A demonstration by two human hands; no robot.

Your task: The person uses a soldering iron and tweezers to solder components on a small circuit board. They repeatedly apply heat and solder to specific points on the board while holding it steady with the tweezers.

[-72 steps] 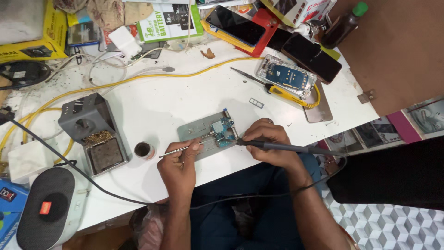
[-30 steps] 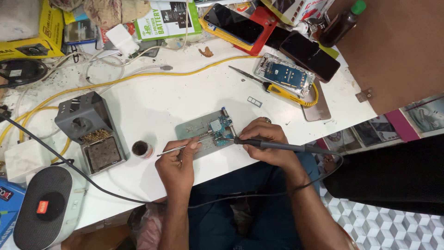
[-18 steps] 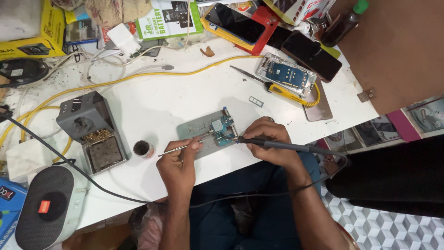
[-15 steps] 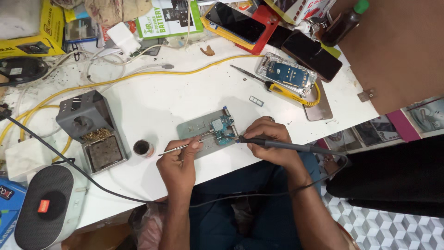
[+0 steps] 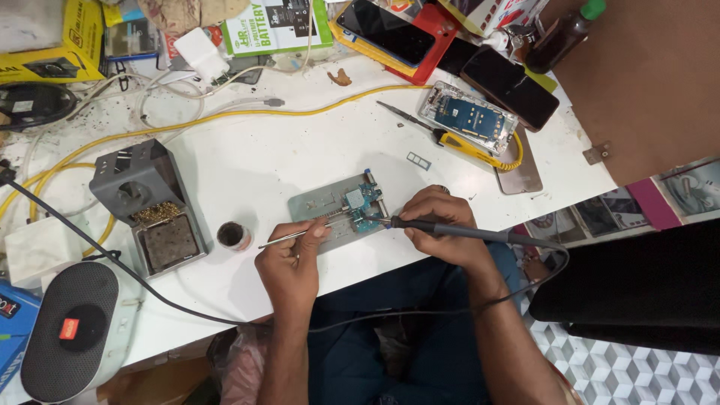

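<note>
Our left hand (image 5: 289, 259) pinches thin metal tweezers (image 5: 300, 234); our right hand (image 5: 439, 225) grips a black soldering iron (image 5: 450, 229). Both tips meet on the small blue circuit board (image 5: 361, 204), clamped in a grey metal holder (image 5: 330, 214) on the white desk (image 5: 285, 157).

Single head-worn view, looking steeply down from above the seated person. Table (image 5: 300, 161) fills the frame's upper part; mid-range, lap and floor below.

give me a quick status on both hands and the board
Left hand pinching thin metal tweezers, tips at small blue circuit board on grey metal holder plate. Right hand gripping black soldering iron, tip on board. Nothing in the way.
</note>
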